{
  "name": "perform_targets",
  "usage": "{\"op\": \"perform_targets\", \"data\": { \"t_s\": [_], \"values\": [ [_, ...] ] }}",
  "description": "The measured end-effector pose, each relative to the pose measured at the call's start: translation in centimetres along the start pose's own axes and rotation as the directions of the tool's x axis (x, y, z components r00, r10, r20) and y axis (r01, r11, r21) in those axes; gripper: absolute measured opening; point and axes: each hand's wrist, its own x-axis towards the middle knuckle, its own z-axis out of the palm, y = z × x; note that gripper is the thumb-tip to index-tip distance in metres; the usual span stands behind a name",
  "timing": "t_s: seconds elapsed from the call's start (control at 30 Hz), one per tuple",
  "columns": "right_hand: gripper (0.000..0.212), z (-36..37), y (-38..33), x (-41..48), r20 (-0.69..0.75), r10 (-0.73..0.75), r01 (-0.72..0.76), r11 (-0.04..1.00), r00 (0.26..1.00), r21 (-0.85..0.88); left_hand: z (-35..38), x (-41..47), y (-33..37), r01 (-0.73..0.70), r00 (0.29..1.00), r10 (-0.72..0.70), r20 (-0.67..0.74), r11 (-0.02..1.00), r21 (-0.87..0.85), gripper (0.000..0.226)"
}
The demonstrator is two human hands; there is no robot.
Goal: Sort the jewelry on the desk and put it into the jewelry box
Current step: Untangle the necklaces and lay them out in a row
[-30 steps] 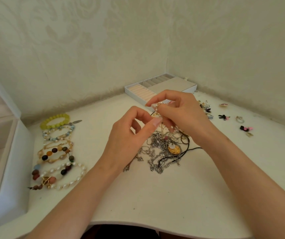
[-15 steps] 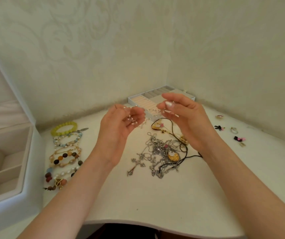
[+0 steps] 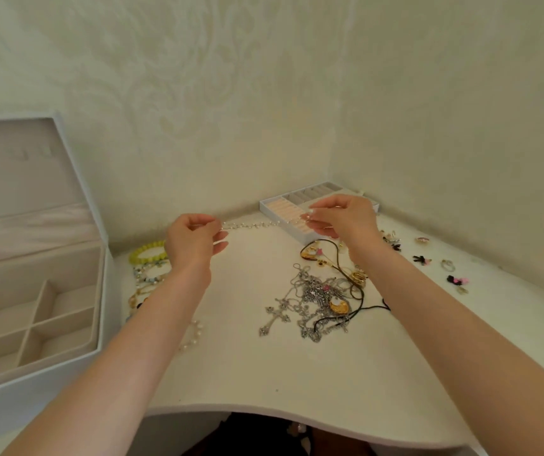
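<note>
Between left hand (image 3: 193, 240) and right hand (image 3: 343, 218) stretches a thin pearl-dotted chain (image 3: 250, 225).

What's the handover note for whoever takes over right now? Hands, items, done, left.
Left hand: pinches one end of the pearl chain.
Right hand: pinches the other end; the chain is stretched between them above the desk.
Things: jewelry box open at left; bracelets in a row beside it; necklace tangle mid-desk; ring tray at the back; small earrings and rings at right.
Done: chain held clear of the tangle; no jewelry visible in the box compartments in view.
Left: store the chain, untangle the necklaces, box everything.
</note>
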Motion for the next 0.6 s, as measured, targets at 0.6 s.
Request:
{"op": "perform_targets", "data": {
  "t_s": [0.6],
  "values": [
    [0.032, 7.8, 3.4, 7.8, 0.195, -0.2, 0.279, 0.718, 0.96, -0.638, 0.6, 5.8, -3.0, -0.119, 0.952, 0.298, 0.067, 0.159, 0.98, 0.017]
  ]
}}
